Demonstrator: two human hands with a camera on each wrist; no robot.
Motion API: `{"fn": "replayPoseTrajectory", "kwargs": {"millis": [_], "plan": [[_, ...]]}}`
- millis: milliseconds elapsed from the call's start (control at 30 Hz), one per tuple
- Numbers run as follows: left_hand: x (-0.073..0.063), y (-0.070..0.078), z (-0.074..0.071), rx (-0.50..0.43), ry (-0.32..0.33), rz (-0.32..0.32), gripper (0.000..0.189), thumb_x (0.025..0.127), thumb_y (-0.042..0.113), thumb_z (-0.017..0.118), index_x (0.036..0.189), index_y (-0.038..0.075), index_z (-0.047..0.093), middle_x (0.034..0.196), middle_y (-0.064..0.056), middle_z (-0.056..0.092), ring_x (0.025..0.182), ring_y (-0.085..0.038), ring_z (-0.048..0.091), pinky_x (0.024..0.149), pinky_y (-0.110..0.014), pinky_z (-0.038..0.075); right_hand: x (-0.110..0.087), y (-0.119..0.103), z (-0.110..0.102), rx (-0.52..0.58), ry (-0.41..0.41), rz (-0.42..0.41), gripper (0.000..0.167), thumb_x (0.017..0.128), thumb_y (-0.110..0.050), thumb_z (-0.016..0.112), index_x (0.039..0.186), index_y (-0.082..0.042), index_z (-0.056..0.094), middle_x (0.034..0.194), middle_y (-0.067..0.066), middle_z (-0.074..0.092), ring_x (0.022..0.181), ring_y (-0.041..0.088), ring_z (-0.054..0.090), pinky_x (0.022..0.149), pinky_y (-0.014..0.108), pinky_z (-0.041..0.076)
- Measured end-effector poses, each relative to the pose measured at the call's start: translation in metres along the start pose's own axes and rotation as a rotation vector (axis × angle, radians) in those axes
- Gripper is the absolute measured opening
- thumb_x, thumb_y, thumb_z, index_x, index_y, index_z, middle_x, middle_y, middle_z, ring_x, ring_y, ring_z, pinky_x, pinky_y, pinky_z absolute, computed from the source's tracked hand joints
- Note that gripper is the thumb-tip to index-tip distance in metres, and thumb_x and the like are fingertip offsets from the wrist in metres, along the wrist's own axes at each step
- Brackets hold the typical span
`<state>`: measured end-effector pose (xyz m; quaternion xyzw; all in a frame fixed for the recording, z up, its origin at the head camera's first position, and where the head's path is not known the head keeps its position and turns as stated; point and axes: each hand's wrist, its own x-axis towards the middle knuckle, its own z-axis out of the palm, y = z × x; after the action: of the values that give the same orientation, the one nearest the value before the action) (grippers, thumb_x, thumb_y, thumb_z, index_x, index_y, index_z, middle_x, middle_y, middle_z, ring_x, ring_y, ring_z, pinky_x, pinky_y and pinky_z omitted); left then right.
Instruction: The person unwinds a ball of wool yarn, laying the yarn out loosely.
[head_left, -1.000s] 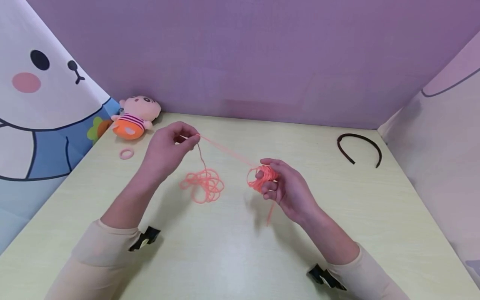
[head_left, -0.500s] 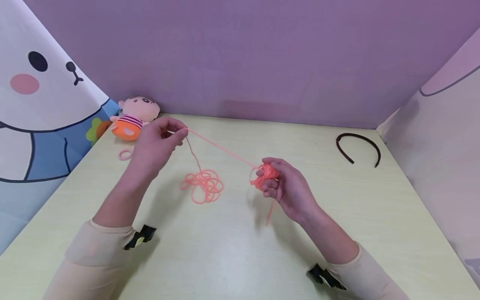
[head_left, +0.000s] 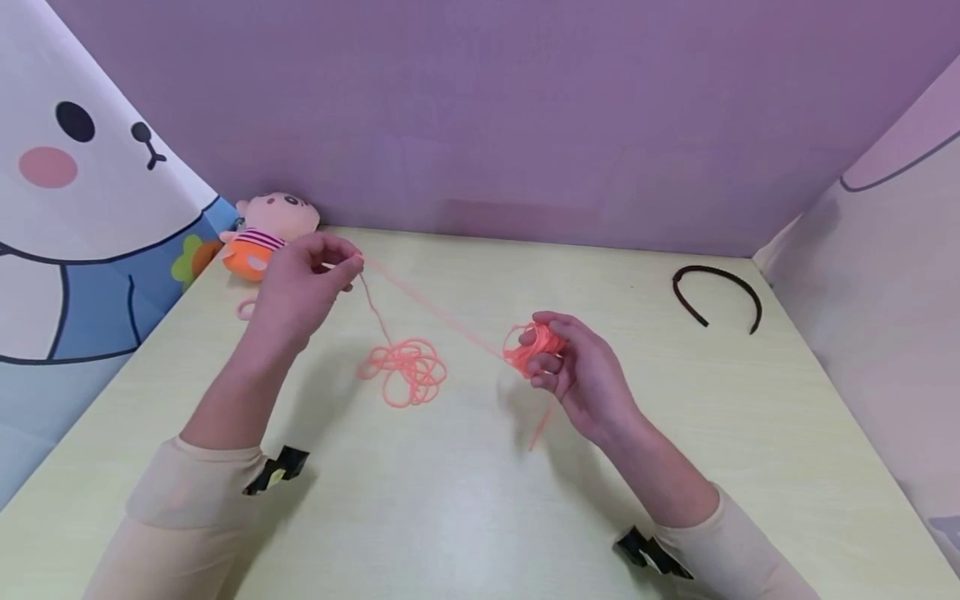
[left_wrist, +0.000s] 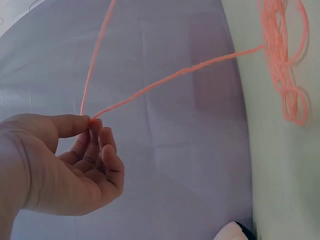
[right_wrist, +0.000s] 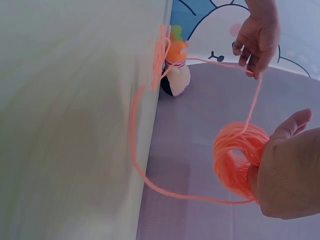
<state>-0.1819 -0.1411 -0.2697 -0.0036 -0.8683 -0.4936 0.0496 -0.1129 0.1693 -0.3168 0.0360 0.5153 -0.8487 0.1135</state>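
Coral-orange cord, thin. Wound bundle [head_left: 546, 340] is off the table [head_left: 465, 500], 4 o'clock from my head-feed centre, many packed loops, right hand [head_left: 588, 379] curling its fingers round it. At 10 o'clock from it, the left hand [head_left: 296, 287] pinches the cord between thumb and fingertips. Loose pile [head_left: 412, 362], tangled loops, lies on the table at the bundle's 9 o'clock. Strand [head_left: 435, 309] between the hands blurs in my head feed; left wrist feed gets it clear. Right wrist feed alone clearly shows the bundle's open middle and full curve of the tail [right_wrist: 172, 194]. Head feed alone has the dark headband [head_left: 705, 267], 3 o'clock, and pink ring [head_left: 240, 310], 9 o'clock, part hidden by the left arm.
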Motion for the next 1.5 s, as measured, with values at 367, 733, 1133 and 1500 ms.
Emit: {"fn": "replayPoseTrajectory", "kwargs": {"millis": [367,733,1133,1500], "plan": [[-0.007,-0.003,0.037,0.141,-0.348,0.168,0.016,0.098,0.014,0.067,0.112,0.008,0.067,0.107,-0.008,0.068,0.099,-0.025,0.063,0.081,-0.039,0.052,-0.003,0.001,0.002,0.006,-0.045,0.003,0.026,0.110,-0.015,0.034,0.129,-0.003,0.046,0.095,0.006,0.067,0.060,0.012,0.063,0.058,0.021,0.054],[-0.041,-0.007,0.097,0.144,-0.820,0.228,0.029,0.096,0.019,0.070,0.124,0.009,0.067,0.116,-0.002,0.068,0.108,-0.018,0.062,0.093,-0.036,0.051,-0.008,-0.002,0.005,0.059,-0.080,0.015,0.027,0.110,-0.018,0.033,0.128,-0.003,0.046,0.094,0.004,0.068,0.060,0.011,0.061,0.057,0.021,0.053],[-0.051,-0.011,0.116,-0.124,-1.025,0.072,0.028,0.100,0.014,0.064,0.124,0.000,0.065,0.111,-0.013,0.070,0.092,-0.031,0.069,0.078,-0.047,0.057,-0.011,-0.004,0.007,0.099,-0.141,0.009,0.025,0.109,-0.021,0.034,0.125,-0.007,0.047,0.093,0.001,0.067,0.060,0.010,0.061,0.058,0.020,0.051],[-0.027,-0.015,0.094,-0.078,-0.653,0.065,0.016,0.100,0.013,0.065,0.107,0.001,0.072,0.091,-0.015,0.070,0.085,-0.035,0.066,0.079,-0.049,0.055,-0.012,-0.005,0.007,0.072,-0.144,0.055,0.026,0.109,-0.022,0.037,0.123,-0.006,0.051,0.090,0.002,0.066,0.058,0.010,0.060,0.057,0.021,0.052]]}}
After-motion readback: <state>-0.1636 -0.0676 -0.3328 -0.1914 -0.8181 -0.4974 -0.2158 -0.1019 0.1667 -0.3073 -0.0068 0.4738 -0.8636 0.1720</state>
